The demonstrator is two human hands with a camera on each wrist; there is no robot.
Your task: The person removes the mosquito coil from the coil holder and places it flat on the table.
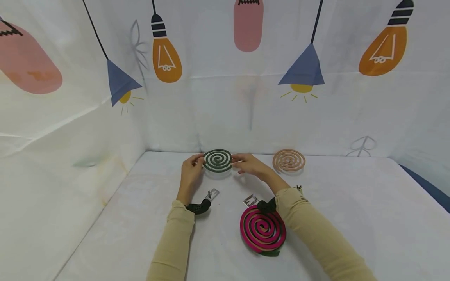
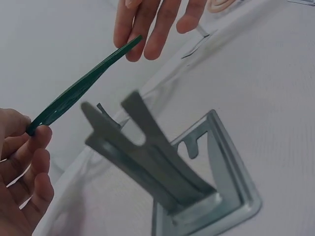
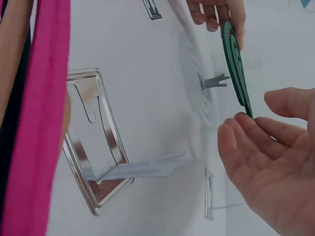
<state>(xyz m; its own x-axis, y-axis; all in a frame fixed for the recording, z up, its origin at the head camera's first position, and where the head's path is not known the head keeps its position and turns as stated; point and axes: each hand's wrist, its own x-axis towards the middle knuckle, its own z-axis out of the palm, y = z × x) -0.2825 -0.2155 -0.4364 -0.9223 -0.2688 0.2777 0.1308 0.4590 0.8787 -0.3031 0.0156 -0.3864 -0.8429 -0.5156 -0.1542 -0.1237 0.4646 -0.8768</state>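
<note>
At the far side of the table, a green mosquito coil [image 1: 218,159] is held up between both hands. My left hand [image 1: 191,175] pinches its left edge between thumb and fingers. On the opposite edge, my right hand [image 1: 254,166] touches the rim with extended fingertips, its thumb held apart in the right wrist view. Under the coil, a small metal stand [image 3: 214,82] points its prongs upward. Another metal coil stand [image 2: 152,162] with a raised forked tab is near the left wrist. A similar stand [image 3: 74,135] lies near the right wrist.
A tan coil [image 1: 289,160] sits at the back right. Near the right forearm lies a stack of pink, tan and dark green coils [image 1: 263,226]. A printed white cloth [image 1: 225,101] hangs behind the white table [image 1: 351,218].
</note>
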